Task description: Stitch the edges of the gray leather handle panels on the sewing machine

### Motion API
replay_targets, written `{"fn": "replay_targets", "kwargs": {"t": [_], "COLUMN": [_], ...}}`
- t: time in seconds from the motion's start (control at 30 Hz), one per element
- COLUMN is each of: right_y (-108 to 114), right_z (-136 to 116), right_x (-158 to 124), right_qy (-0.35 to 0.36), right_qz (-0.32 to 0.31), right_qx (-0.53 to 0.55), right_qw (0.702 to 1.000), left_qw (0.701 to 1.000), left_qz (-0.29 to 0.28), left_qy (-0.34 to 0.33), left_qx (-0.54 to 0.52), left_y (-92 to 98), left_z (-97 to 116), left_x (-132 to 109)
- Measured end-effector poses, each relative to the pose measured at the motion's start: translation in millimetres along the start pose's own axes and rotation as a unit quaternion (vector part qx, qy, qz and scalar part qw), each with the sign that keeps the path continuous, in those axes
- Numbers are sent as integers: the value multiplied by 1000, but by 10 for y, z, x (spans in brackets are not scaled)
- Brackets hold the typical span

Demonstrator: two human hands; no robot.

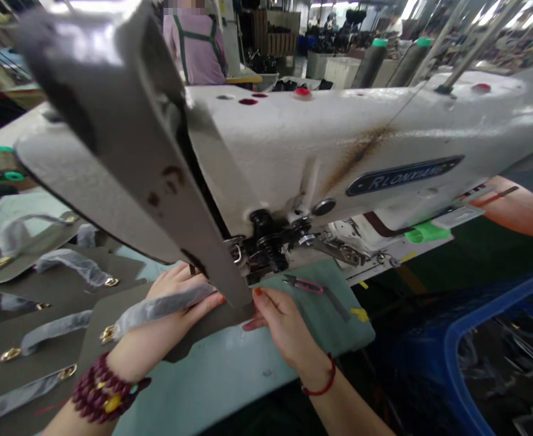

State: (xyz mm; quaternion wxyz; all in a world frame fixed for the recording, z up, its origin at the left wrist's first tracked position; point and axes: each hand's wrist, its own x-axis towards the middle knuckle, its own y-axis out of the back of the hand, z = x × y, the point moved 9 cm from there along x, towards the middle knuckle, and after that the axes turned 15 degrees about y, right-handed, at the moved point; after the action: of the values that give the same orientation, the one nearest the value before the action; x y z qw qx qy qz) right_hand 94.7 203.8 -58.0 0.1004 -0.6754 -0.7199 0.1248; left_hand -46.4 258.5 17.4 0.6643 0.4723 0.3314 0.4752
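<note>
A large white sewing machine (321,145) fills the upper view, its head tilted over the table. My left hand (175,303) lies flat on a dark grey panel (112,312) with a plastic-wrapped strap (162,306) and gold buckle (108,333), pressing it toward the needle area (266,248). My right hand (284,330) holds the panel's right edge with fingertips just below the machine head. A beaded bracelet is on my left wrist, a red cord on my right.
Several similar grey panels (34,357) with wrapped straps lie stacked at left. Pink thread snips (307,286) rest on a green cloth. A blue plastic crate (498,351) stands at lower right. Another person (196,42) stands behind the machine.
</note>
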Motion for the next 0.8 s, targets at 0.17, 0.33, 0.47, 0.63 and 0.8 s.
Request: {"fn": "replay_targets", "kwargs": {"t": [0.17,0.33,0.47,0.63,0.8], "right_y": [-73,-75,-60,-50,-78], "right_z": [-138,-119,-16,-1,-5], "right_x": [18,27,19,11,17], "right_qy": [39,62,61,51,41], "right_qz": [-36,-21,5,33,39], "right_qx": [-50,-81,-80,-112,-93], "right_qw": [997,995,995,992,994], "left_qw": [1000,1000,999,999,998], "left_qz": [12,-7,-8,-9,38], "left_qy": [-4,13,21,16,9], "left_qx": [8,18,24,37,39], "left_y": [23,38,38,68,171], "left_z": [19,68,61,101,146], "left_x": [-9,0,10,11,0]}}
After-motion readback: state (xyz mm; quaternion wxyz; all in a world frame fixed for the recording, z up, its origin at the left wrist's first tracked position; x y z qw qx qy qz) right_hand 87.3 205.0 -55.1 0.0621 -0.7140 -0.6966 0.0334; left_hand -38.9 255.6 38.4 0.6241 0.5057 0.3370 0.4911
